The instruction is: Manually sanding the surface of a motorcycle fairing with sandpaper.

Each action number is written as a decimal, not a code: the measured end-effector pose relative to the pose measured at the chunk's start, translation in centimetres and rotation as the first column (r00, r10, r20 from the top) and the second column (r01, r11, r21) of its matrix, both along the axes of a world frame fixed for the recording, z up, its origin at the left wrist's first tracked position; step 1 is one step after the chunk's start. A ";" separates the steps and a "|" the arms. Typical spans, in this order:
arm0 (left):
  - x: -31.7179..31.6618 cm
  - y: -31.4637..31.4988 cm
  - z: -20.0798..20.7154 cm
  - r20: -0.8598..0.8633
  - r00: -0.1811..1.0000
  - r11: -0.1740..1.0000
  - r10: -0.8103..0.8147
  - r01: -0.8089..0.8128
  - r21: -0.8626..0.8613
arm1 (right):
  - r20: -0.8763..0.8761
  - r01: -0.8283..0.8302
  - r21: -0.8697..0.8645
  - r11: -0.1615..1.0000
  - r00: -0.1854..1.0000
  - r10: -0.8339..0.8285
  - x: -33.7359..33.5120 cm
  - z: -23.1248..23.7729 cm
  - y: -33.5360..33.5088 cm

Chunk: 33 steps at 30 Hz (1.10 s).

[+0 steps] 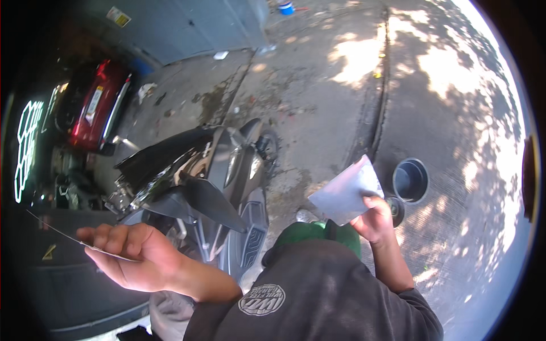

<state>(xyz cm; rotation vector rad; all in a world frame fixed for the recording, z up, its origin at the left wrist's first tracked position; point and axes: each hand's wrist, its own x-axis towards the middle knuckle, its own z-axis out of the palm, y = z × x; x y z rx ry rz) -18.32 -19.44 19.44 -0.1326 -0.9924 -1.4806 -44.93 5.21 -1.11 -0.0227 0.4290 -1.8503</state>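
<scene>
My left hand [136, 256] is raised at the left, fingers curled over a thin flat sheet [60, 232] seen almost edge-on, so its faces are hidden. On the other side, my right hand [376, 219] pinches a pale grey-white sheet [345, 193] by its lower right edge, with the thumb on top. That sheet is smooth and roughly triangular in outline; its material I cannot tell. A dark scooter [196, 165] with glossy panels stands in front of me, between the two hands. My left forearm passes over its near side, and neither hand visibly touches it.
A dark bucket [410, 181] stands right of the pale sheet, with a smaller round black container [396, 211] beside it. A red car [96, 111] is parked at the far left. Beyond the scooter is a grey-blue metal wall [187, 25]. A blue tub [286, 8] sits far ahead.
</scene>
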 end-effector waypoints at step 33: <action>-6.6 0.9 -3.0 0.355 0.903 0.829 0.243 -0.384 0.407 | -0.835 -0.595 -0.374 0.711 0.549 0.021 3.8 -3.8 -27.2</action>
